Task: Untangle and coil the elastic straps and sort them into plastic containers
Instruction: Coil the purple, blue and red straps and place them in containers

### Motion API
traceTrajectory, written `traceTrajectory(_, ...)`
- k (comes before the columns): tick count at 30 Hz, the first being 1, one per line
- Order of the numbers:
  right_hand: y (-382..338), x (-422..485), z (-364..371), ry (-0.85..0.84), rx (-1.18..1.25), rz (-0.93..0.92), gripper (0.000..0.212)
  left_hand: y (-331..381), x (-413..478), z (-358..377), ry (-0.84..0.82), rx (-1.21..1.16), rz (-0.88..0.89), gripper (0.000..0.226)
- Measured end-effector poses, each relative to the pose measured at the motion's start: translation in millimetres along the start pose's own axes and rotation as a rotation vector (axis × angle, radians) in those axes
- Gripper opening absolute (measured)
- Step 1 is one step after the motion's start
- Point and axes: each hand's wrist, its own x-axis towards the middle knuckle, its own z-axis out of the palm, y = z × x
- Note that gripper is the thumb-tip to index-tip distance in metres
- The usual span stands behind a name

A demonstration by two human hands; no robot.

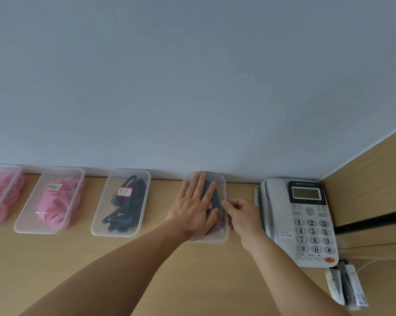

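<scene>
Several clear plastic containers with lids stand in a row against the wall. The rightmost container (223, 236) holds dark blue straps (215, 195). My left hand (195, 206) lies flat on its lid with the fingers straight. My right hand (240, 215) is at the container's right edge, with thumb and fingers curled on the rim of the lid. To the left stands a container of black straps (124, 206) with a red-bordered label. Further left, a container of pink straps (55, 201) and another pink one (0, 192) at the frame's edge.
A white desk phone (306, 220) sits just right of my right hand. Small packets (345, 286) lie in front of it, with a thin cable behind. A wooden side panel (375, 174) closes the right side. The wooden desk (146, 270) extends toward me.
</scene>
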Motion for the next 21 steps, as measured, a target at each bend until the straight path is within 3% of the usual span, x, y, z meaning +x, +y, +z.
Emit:
traceTrajectory(4,-7,-4,4,0.063,-0.157,-0.124,0.01,2,0,0,0.004,-0.017,-0.043,0.076)
traceTrajectory(9,17,-33,-7,-0.036,0.026,-0.024,0.009,2,1,0,0.018,-0.018,-0.046,0.076)
traceTrajectory(14,22,-38,-6,0.005,-0.009,-0.074,0.016,2,0,-2,0.02,-0.01,-0.044,0.075)
traceTrajectory(21,39,-48,-16,-0.134,0.091,-0.028,0.017,2,1,-2,0.004,-0.009,-0.052,0.076)
